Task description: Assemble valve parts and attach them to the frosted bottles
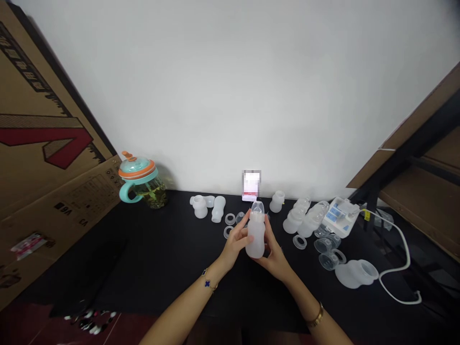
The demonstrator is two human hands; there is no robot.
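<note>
A milky-white baby bottle (pixel 256 238) with a clear dome cap stands upright between my hands, above the black table. My left hand (pixel 235 239) closes around its left side, the thumb across the front. From the right, my right hand (pixel 275 256) grips the bottle's side and lower edge. Just behind my left fingers lie collar rings (pixel 230 219), partly covered by the hand. To the right are capped bottles (pixel 311 219) lying tilted, a loose ring (pixel 299 242), clear caps (pixel 328 260) and an uncapped bottle (pixel 355 274) on its side.
Uncapped bottles (pixel 218 209) lie at the back centre-left. A glass jug (pixel 151 191) with a turquoise lid stands at the left beside a large cardboard box (pixel 53 143). A lit screen (pixel 251 184) leans at the wall. A white device (pixel 340 216) trails a cable (pixel 404 244) at the right.
</note>
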